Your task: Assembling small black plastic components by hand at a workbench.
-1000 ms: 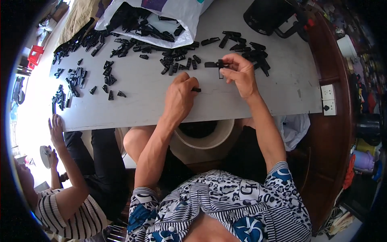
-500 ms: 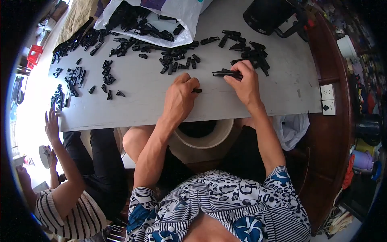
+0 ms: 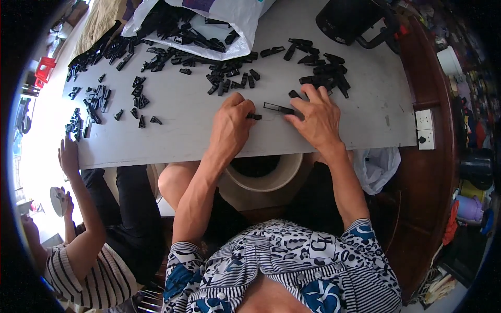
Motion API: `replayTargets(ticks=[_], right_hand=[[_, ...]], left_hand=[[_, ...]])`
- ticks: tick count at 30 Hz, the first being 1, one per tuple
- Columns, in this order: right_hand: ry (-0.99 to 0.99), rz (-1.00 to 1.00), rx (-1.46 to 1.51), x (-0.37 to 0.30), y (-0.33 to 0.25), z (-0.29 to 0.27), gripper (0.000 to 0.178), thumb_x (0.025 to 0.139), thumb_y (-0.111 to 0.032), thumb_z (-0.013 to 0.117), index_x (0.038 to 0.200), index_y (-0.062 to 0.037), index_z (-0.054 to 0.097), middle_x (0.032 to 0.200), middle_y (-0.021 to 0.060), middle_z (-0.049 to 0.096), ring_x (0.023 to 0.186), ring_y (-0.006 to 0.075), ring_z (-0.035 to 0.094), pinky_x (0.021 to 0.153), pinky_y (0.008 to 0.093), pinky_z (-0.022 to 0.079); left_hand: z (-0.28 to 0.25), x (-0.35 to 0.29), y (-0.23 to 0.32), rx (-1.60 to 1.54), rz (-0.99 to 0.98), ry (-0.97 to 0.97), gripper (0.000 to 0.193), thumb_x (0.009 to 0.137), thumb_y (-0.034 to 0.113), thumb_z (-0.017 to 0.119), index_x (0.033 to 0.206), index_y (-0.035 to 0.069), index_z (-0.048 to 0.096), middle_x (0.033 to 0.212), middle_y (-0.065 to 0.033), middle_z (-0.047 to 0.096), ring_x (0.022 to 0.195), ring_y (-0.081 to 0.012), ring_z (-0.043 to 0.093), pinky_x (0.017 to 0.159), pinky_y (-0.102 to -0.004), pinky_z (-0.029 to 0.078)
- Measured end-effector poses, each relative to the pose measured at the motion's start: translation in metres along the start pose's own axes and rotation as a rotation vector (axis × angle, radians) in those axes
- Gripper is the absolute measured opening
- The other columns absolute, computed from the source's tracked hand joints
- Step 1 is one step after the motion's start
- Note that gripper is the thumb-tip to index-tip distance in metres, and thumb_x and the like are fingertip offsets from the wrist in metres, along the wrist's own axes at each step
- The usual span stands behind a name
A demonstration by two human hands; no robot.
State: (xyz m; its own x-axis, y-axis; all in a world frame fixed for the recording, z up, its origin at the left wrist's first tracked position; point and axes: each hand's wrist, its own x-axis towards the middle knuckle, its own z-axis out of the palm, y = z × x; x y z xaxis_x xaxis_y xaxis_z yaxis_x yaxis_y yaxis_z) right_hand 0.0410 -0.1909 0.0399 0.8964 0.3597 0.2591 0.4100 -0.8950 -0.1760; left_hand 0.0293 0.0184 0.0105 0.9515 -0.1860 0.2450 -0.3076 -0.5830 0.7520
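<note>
My left hand [image 3: 233, 122] is closed in a pinch on a small black plastic piece [image 3: 255, 116], whose end sticks out past the fingertips; the rest of it is hidden. To its right, my right hand [image 3: 317, 112] has its fingers spread over the table. A long, narrow black plastic piece [image 3: 276, 108] with a slot lies between the two hands, its right end by my right thumb and forefinger. A second black piece [image 3: 294, 94] shows beside the right fingertips. Just beyond that hand is a pile of long black pieces [image 3: 326, 68].
A white plastic bag [image 3: 241, 44] spills black pieces across the back of the grey table [image 3: 182, 143]. Small groups of pieces [image 3: 140, 94] lie to the left. A black kettle-like vessel [image 3: 342, 23] stands back right. A co-worker's hand [image 3: 68, 154] is at the left edge. Below sits a bucket [image 3: 271, 182].
My right hand has opened from its pinch, and the long black pieces it held have come apart by its fingers. My left hand has barely moved.
</note>
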Motion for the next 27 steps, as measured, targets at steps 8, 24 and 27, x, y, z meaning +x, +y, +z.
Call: replayTargets(ticks=[8, 24, 27], right_hand=[[0.069, -0.153, 0.065, 0.010, -0.008, 0.013, 0.027, 0.068, -0.019, 0.078, 0.085, -0.0043, 0.061, 0.104, 0.0099, 0.052, 0.099, 0.0262, 0.048, 0.083, 0.0402, 0.038], [-0.213, -0.244, 0.220, 0.009, -0.018, 0.007, 0.009, 0.086, -0.007, 0.054, 0.084, -0.0019, 0.047, 0.081, 0.0141, 0.054, 0.080, 0.0332, 0.060, 0.063, 0.0459, 0.047], [-0.232, -0.243, 0.194, 0.010, -0.018, 0.007, 0.008, 0.085, -0.006, 0.054, 0.083, -0.0023, 0.048, 0.081, 0.0137, 0.055, 0.080, 0.0326, 0.061, 0.064, 0.0454, 0.047]], left_hand=[[-0.001, 0.000, 0.003, -0.050, -0.009, 0.030, 0.018, 0.065, -0.004, 0.068, 0.080, 0.001, 0.059, 0.083, -0.0136, 0.054, 0.080, -0.0348, 0.056, 0.068, -0.0418, 0.046], [-0.005, -0.002, 0.000, 0.041, -0.045, -0.023, 0.018, 0.067, -0.001, 0.068, 0.084, 0.002, 0.062, 0.081, -0.0127, 0.056, 0.077, -0.0329, 0.058, 0.066, -0.0396, 0.046], [-0.004, -0.002, 0.000, 0.033, -0.044, -0.010, 0.016, 0.067, 0.001, 0.070, 0.079, 0.004, 0.059, 0.080, -0.0120, 0.054, 0.079, -0.0339, 0.057, 0.065, -0.0436, 0.045]])
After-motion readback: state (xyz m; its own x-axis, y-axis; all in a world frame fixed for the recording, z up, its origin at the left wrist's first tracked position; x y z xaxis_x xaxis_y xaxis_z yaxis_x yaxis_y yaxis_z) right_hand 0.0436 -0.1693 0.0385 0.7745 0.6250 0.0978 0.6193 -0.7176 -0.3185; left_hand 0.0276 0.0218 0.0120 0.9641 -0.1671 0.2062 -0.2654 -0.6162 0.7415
